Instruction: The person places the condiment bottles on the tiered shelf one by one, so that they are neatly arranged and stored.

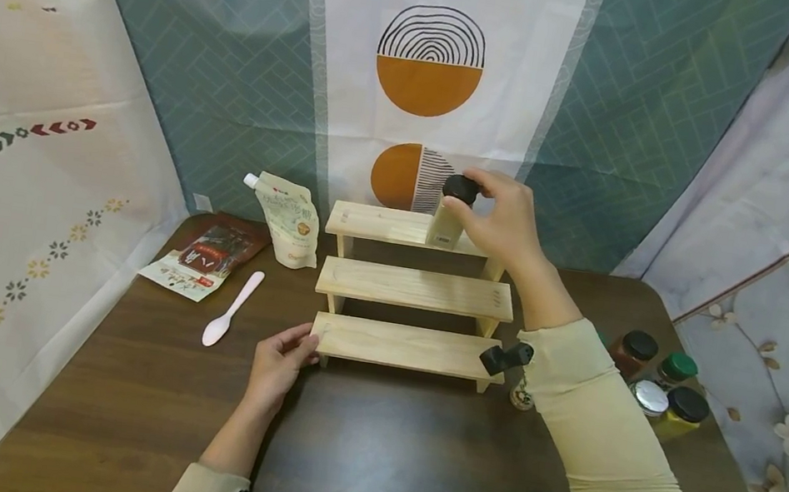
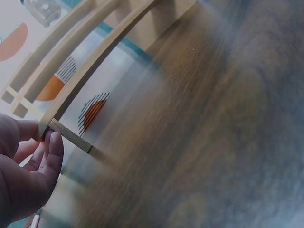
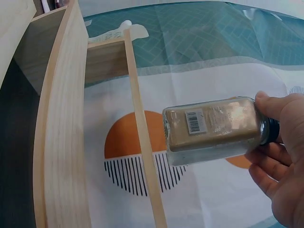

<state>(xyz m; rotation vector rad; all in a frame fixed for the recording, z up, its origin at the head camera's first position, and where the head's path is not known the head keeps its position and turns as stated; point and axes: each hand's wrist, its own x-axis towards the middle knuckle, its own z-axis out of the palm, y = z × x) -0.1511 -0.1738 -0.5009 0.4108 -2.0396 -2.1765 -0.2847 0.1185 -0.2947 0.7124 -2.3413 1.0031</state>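
Observation:
My right hand (image 1: 508, 216) grips the black lid (image 1: 461, 188) of a square glass jar (image 3: 213, 126) filled with light brown powder. In the right wrist view, a narrow gap separates the jar's base from the edge of the top shelf (image 3: 141, 118). A three-step wooden rack (image 1: 414, 289) stands before the backdrop. At its lower left corner, my left hand (image 1: 279, 364) pinches the end of the bottom step (image 1: 410, 347) between thumb and fingers. The left wrist view shows that hand (image 2: 28, 166) at the step's end, close to a short leg (image 2: 71, 135).
Left of the rack are a spouted pouch (image 1: 287, 218), a red-brown packet (image 1: 212, 254) and a pink spoon (image 1: 232, 309). Several lidded jars (image 1: 676, 370) cluster at the right table edge. A small jar (image 1: 521, 397) stands by the rack's lower right corner, partly behind my sleeve.

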